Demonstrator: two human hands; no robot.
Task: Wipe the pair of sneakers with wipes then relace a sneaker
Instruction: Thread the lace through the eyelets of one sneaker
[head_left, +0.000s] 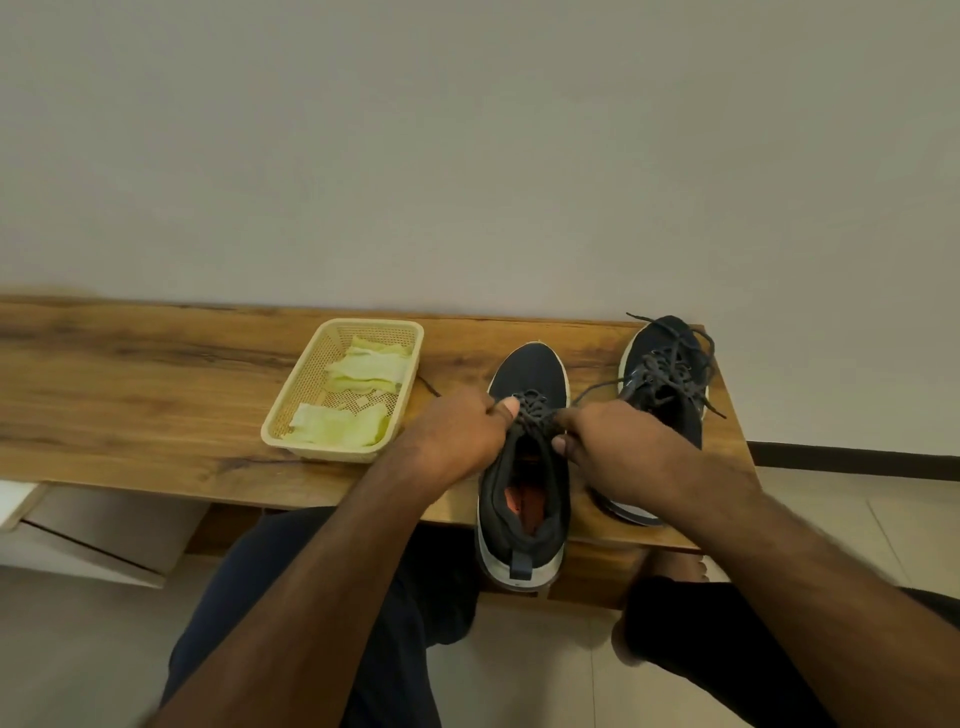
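A dark navy sneaker (524, 467) with a white sole stands on the wooden bench (156, 374), its toe pointing away and its heel hanging over the front edge. My left hand (457, 436) grips its left side at the eyelets, thumb on the dark lace (532, 408). My right hand (618, 447) pinches the lace at the right eyelets. One lace end runs off toward the second navy sneaker (667, 384), which stands at the bench's right end with loose laces.
A cream plastic basket (291, 415) holding crumpled white-yellow wipes (343, 423) sits left of the sneakers. A wall rises right behind the bench. My knees are under the front edge. A white drawer unit (88, 540) stands low at the left.
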